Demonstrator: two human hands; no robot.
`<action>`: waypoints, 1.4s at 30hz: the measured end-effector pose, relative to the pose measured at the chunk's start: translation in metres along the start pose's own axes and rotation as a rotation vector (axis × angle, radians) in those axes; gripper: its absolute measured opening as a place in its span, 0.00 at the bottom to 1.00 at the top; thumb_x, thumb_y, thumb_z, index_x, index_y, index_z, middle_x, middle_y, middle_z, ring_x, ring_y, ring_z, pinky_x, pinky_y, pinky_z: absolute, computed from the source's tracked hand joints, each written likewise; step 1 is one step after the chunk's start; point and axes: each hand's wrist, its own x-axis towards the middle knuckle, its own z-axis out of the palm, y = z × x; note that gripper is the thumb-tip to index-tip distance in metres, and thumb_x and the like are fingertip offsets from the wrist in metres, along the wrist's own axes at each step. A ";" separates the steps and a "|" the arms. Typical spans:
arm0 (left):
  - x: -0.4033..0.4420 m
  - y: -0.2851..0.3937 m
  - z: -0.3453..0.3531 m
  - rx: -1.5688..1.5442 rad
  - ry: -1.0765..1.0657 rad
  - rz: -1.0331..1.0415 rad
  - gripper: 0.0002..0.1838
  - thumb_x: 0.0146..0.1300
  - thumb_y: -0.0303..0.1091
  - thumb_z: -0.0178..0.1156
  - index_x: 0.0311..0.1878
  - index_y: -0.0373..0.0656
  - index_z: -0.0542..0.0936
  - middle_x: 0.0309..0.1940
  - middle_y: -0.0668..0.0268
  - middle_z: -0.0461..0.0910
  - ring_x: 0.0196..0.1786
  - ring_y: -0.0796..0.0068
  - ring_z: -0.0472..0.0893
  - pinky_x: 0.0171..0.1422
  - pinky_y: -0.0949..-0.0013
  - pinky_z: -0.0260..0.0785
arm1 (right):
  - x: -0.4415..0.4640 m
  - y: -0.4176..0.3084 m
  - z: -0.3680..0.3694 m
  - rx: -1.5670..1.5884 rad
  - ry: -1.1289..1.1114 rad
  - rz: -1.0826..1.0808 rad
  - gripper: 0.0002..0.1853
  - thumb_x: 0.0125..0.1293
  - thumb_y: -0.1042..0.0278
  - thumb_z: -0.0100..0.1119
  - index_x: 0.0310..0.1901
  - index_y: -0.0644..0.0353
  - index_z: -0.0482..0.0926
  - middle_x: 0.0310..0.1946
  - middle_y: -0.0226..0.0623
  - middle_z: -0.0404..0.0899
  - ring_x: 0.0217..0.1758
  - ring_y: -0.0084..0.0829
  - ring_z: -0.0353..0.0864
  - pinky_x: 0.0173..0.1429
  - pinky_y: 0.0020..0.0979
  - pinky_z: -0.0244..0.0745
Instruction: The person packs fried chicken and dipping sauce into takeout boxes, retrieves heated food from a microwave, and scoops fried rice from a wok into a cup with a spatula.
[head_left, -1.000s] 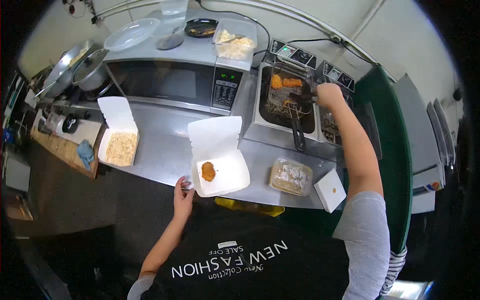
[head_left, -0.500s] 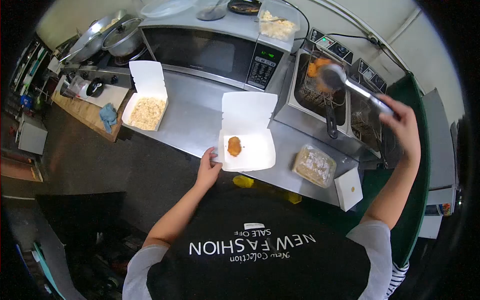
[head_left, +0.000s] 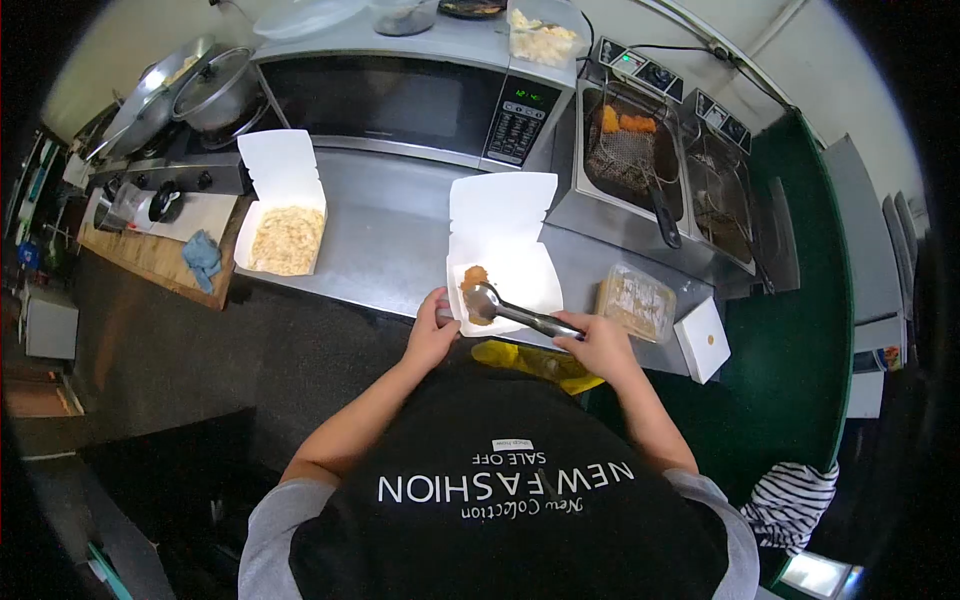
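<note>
An open white takeaway box (head_left: 535,280) stands at the counter's front edge, its lid raised at the back. Fried brown food (head_left: 474,275) lies in its left part. My right hand (head_left: 598,345) is closed round the handle of metal tongs (head_left: 535,320), whose head is over the food in the box and partly hides it. At the box's left front corner is my left hand (head_left: 432,330), fingers bent against the side; whether it grips the box wall is hard to tell.
Left on the counter (head_left: 375,220) is a second open box with pale food (head_left: 287,240). A microwave (head_left: 385,105) stands behind. At right are a fryer with orange pieces (head_left: 628,122) in its basket, a plastic container (head_left: 637,303) and a small white box (head_left: 703,340).
My right hand has brought the tongs from the fryer down to the open box. More brown food shows in the box. My left hand stays at its side, and the view has shifted.
</note>
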 end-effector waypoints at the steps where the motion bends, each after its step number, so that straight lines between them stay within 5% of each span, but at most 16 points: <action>1: 0.001 0.001 -0.001 -0.002 -0.015 0.004 0.39 0.61 0.17 0.57 0.74 0.46 0.55 0.58 0.56 0.65 0.45 0.71 0.79 0.46 0.67 0.82 | 0.000 -0.002 0.004 -0.074 -0.005 0.006 0.24 0.57 0.52 0.70 0.56 0.43 0.83 0.28 0.46 0.84 0.35 0.45 0.85 0.45 0.41 0.79; 5: 0.001 0.001 0.004 -0.044 0.033 0.028 0.37 0.58 0.19 0.59 0.71 0.37 0.59 0.54 0.57 0.70 0.38 0.74 0.80 0.39 0.71 0.79 | -0.004 -0.016 -0.003 -0.177 -0.023 0.021 0.25 0.58 0.50 0.69 0.58 0.43 0.82 0.29 0.45 0.84 0.36 0.46 0.85 0.46 0.42 0.79; 11: 0.000 0.006 0.004 0.000 0.042 0.026 0.37 0.58 0.19 0.60 0.71 0.37 0.59 0.54 0.57 0.69 0.38 0.75 0.80 0.40 0.70 0.79 | -0.004 -0.007 -0.022 -0.111 0.077 0.015 0.23 0.58 0.51 0.68 0.56 0.43 0.83 0.29 0.46 0.84 0.35 0.47 0.85 0.43 0.43 0.78; 14: 0.003 -0.005 0.002 0.010 0.036 0.042 0.38 0.57 0.20 0.61 0.71 0.39 0.60 0.57 0.56 0.68 0.45 0.72 0.79 0.41 0.69 0.78 | 0.003 0.001 -0.020 -0.180 0.036 0.031 0.23 0.58 0.52 0.68 0.56 0.44 0.83 0.30 0.46 0.84 0.36 0.47 0.85 0.43 0.43 0.78; 17: -0.002 0.007 0.004 0.330 0.127 0.236 0.40 0.57 0.21 0.61 0.73 0.43 0.59 0.56 0.55 0.67 0.51 0.64 0.78 0.55 0.63 0.77 | 0.003 0.004 -0.015 -0.236 -0.025 -0.021 0.23 0.58 0.52 0.68 0.56 0.45 0.83 0.31 0.46 0.85 0.36 0.48 0.85 0.44 0.43 0.79; 23: -0.013 0.061 0.017 0.804 0.205 0.407 0.27 0.61 0.30 0.61 0.65 0.41 0.72 0.65 0.43 0.62 0.66 0.42 0.68 0.71 0.52 0.63 | -0.023 -0.007 -0.074 -0.148 0.078 -0.040 0.24 0.56 0.53 0.71 0.55 0.46 0.83 0.33 0.46 0.85 0.38 0.47 0.86 0.45 0.41 0.80; 27: -0.003 0.059 0.025 0.831 0.230 0.343 0.20 0.62 0.32 0.61 0.58 0.39 0.78 0.68 0.39 0.60 0.68 0.38 0.65 0.72 0.50 0.61 | -0.034 -0.007 -0.168 0.067 0.347 -0.114 0.27 0.54 0.66 0.72 0.57 0.57 0.82 0.52 0.45 0.84 0.48 0.34 0.87 0.50 0.34 0.79; 29: -0.001 0.059 0.027 0.893 0.241 0.356 0.20 0.62 0.33 0.61 0.57 0.38 0.79 0.68 0.39 0.60 0.68 0.38 0.65 0.71 0.50 0.61 | -0.013 0.017 -0.205 -0.003 0.578 -0.146 0.26 0.55 0.67 0.71 0.58 0.56 0.82 0.49 0.48 0.85 0.47 0.31 0.87 0.48 0.32 0.78; 32: -0.003 0.065 0.033 0.919 0.259 0.305 0.20 0.62 0.33 0.62 0.56 0.38 0.80 0.67 0.38 0.60 0.69 0.39 0.65 0.71 0.50 0.62 | 0.050 0.055 -0.248 -0.242 0.654 0.036 0.24 0.59 0.57 0.67 0.58 0.51 0.81 0.40 0.49 0.86 0.45 0.44 0.87 0.50 0.37 0.77; 37: -0.006 0.066 0.037 0.942 0.288 0.284 0.21 0.62 0.33 0.62 0.58 0.39 0.80 0.67 0.37 0.61 0.69 0.38 0.65 0.72 0.50 0.61 | 0.175 0.092 -0.248 -0.445 0.461 0.184 0.26 0.58 0.48 0.67 0.58 0.44 0.82 0.51 0.47 0.83 0.55 0.45 0.82 0.60 0.42 0.76; 42: -0.015 0.069 0.042 0.906 0.344 0.292 0.23 0.62 0.33 0.62 0.61 0.41 0.76 0.67 0.36 0.60 0.69 0.37 0.64 0.72 0.49 0.60 | 0.276 0.135 -0.245 -0.330 0.306 0.212 0.21 0.57 0.46 0.68 0.43 0.55 0.88 0.36 0.46 0.86 0.41 0.42 0.86 0.48 0.40 0.78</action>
